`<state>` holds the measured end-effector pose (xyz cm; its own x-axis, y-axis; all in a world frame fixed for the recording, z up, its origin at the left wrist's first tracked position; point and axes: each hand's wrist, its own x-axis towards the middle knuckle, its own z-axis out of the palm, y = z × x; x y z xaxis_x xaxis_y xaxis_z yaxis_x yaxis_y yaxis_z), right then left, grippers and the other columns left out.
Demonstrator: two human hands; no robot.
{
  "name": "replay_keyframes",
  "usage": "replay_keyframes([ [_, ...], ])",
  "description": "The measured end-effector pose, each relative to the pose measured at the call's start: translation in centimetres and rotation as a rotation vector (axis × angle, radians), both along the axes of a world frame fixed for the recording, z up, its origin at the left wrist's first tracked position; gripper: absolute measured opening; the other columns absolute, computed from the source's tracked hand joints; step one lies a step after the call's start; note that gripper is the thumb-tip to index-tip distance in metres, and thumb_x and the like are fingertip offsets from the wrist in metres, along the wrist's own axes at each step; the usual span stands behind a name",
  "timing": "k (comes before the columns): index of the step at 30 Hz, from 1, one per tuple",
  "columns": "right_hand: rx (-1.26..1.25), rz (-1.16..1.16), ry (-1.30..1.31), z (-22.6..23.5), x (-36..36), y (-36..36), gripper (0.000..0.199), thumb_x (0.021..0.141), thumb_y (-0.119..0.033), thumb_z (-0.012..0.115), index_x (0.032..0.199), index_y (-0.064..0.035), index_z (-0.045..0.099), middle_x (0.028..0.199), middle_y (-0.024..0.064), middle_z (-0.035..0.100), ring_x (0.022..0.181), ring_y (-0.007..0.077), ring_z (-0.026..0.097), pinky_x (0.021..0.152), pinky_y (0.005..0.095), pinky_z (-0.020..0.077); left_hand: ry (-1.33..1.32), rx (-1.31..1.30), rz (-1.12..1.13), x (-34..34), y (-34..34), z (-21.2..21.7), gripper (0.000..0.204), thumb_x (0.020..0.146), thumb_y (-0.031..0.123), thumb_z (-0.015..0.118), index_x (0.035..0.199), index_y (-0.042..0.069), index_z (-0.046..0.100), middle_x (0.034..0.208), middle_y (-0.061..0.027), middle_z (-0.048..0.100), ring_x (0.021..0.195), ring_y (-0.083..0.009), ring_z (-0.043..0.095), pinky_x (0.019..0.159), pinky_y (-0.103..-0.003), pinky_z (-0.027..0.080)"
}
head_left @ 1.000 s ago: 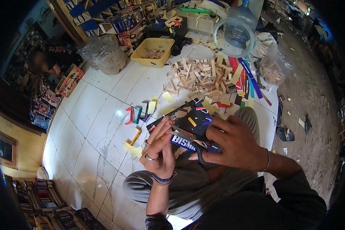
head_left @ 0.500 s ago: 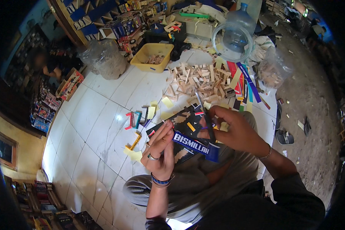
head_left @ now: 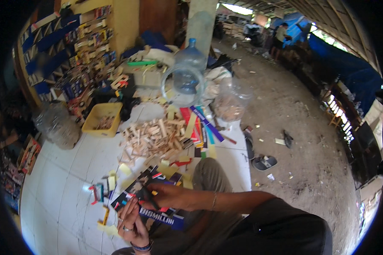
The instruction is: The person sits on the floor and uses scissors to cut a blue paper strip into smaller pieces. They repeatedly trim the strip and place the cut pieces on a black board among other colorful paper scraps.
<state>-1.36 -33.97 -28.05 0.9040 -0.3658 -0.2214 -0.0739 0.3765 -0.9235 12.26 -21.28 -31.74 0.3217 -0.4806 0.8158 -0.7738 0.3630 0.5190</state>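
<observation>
My left hand (head_left: 131,224) is closed, its fingertips pinching the left end of a blue paper strip (head_left: 161,216) with large white lettering. My right hand (head_left: 171,196) grips a dark, narrow tool (head_left: 148,199) beside the left fingertips. Its kind is hard to make out because the fingers cover much of it. Beneath both hands, a black board (head_left: 122,199) with worn patches and small coloured scraps lies by my folded legs. Left of the board sit a small teal-and-red folded piece (head_left: 98,194) and a yellow strip (head_left: 104,216).
A heap of small wooden blocks (head_left: 155,138) lies beyond the board, with coloured strips (head_left: 206,123) to its right. Farther back are a yellow tub (head_left: 86,127), a big blue water bottle (head_left: 190,57) and filled clear bags (head_left: 57,127). Sandals (head_left: 264,163) lie on the dirt floor.
The view has swung to the right. My right hand has come in toward the left fingertips, bringing the dark tool beside them. My left hand still holds the blue strip.
</observation>
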Motion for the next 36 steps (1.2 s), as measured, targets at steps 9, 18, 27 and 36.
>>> replay_keyframes([
  [9,-0.150,-0.025,-0.014,-1.5,-1.5,-1.6,0.040,0.092,-0.023,0.069,0.121,-0.0006,0.053,0.106,0.0061,0.058,0.098,0.0123,0.051,0.086,0.0270,0.0449,0.076,0.184,-0.068,-1.0,-0.6,-1.7,0.025,0.094,-0.002,0.050,0.115,-0.006,0.062,0.119,-0.0259,0.066,0.109,-0.0384,0.065,0.098,-0.044,0.048],
  [18,-0.207,-0.013,-0.023,-2.9,-4.3,-2.7,0.059,0.091,-0.042,0.072,0.126,-0.0026,0.048,0.090,0.0002,0.056,0.087,0.0078,0.050,0.075,0.0248,0.0426,-0.219,0.263,-0.020,-2.9,-1.4,-2.0,0.023,0.096,0.005,0.057,0.115,-0.004,0.066,0.119,-0.0223,0.066,0.108,-0.0387,0.063,0.097,-0.044,0.048],
  [27,-0.132,-0.061,-0.154,-5.0,-8.8,-3.9,0.054,0.094,-0.025,0.070,0.136,-0.0017,0.045,0.123,0.0090,0.060,0.110,0.0115,0.054,0.095,0.0299,0.0451,0.063,0.547,-0.292,-5.3,-1.9,-0.7,0.022,0.092,0.006,0.067,0.113,-0.002,0.067,0.113,-0.0205,0.067,0.106,-0.0346,0.063,0.097,-0.040,0.048],
  [36,0.019,0.173,-0.258,-6.7,-12.0,-3.7,0.062,0.085,0.003,0.069,0.139,-0.0019,0.038,0.126,0.0093,0.057,0.117,0.0152,0.056,0.100,0.0306,0.0476,0.791,0.720,-0.476,-5.4,-0.1,-0.1,0.039,0.071,0.003,0.087,0.104,0.001,0.067,0.106,-0.0115,0.070,0.103,-0.0212,0.066,0.091,-0.034,0.052],
])
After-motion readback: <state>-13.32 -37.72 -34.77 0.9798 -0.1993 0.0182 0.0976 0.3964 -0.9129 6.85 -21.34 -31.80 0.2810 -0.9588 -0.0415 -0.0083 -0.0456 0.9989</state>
